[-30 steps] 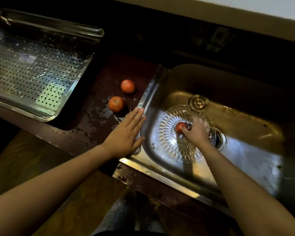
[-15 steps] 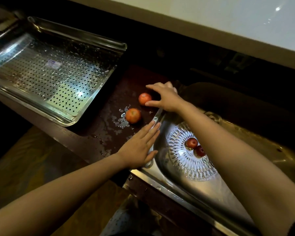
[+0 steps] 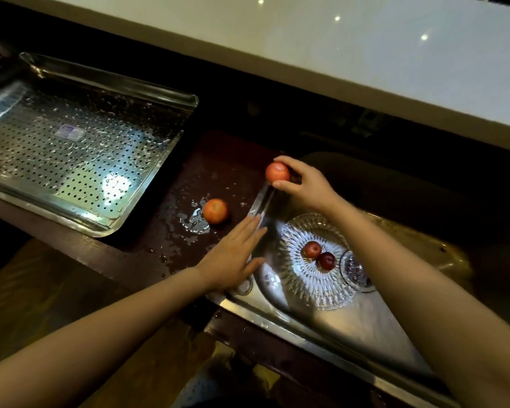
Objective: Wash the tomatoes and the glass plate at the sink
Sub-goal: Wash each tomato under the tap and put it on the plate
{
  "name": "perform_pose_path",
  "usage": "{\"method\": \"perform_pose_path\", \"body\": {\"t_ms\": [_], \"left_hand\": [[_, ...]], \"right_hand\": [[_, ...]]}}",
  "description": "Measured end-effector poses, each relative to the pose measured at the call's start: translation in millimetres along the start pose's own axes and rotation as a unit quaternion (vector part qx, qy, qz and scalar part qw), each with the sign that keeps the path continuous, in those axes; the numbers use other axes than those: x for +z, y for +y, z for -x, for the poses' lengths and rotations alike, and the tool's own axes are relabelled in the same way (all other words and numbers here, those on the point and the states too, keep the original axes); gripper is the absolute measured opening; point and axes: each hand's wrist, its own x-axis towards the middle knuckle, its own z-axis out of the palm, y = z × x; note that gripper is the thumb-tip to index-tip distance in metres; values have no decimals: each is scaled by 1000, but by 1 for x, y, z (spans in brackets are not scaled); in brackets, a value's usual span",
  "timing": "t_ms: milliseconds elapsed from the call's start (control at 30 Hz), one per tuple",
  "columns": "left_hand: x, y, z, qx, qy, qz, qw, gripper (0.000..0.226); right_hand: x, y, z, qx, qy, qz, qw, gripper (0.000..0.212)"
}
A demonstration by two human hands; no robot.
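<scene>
My right hand (image 3: 305, 184) pinches an orange-red tomato (image 3: 277, 171) between thumb and fingers, just above the left rim of the steel sink (image 3: 277, 316). A second orange tomato (image 3: 215, 211) lies on the wet dark counter beside a small puddle. Inside the sink sits the cut-glass plate (image 3: 315, 290) with two darker red tomatoes on it, one (image 3: 312, 250) to the left and the other (image 3: 327, 260) touching it. My left hand (image 3: 233, 257) rests flat, fingers straight, across the sink's left rim.
A perforated steel draining tray (image 3: 77, 148), wet with drops, lies on the counter to the left. The sink drain (image 3: 355, 269) shows right of the plate. A pale wall ledge (image 3: 365, 48) runs along the back. A wooden floor lies below the counter's front edge.
My right hand left the plate, crossed to the counter and lifted the farther tomato off it. Two tomatoes now lie on the plate. My left hand stayed on the rim.
</scene>
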Motion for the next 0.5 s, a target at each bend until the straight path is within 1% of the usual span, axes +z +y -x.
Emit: {"method": "perform_pose_path", "body": {"t_ms": [100,167,200,267,300,400,500], "left_hand": [[-24,25,-25,-23,63,122,990,51],[-37,49,-53,-55,79,219,971,41],[-41,64,-68,-76,73,279,955,37],[-44,98,-96,-104,43,394,912,33],[-44,116,-109,-103,23,423,900,32],[-38,178,-135,-59,-53,459,885,30],[-31,242,-148,-8,-130,466,875,27]], "right_hand": [[-32,4,49,36,54,-61,996,52],[-50,7,87,51,105,-80,990,51],[-59,7,106,55,135,-87,985,50],[-74,8,143,64,192,-83,976,49],[-80,8,161,71,217,-77,970,49],[-101,14,210,105,283,-48,952,49],[-123,22,256,144,348,8,926,50]]}}
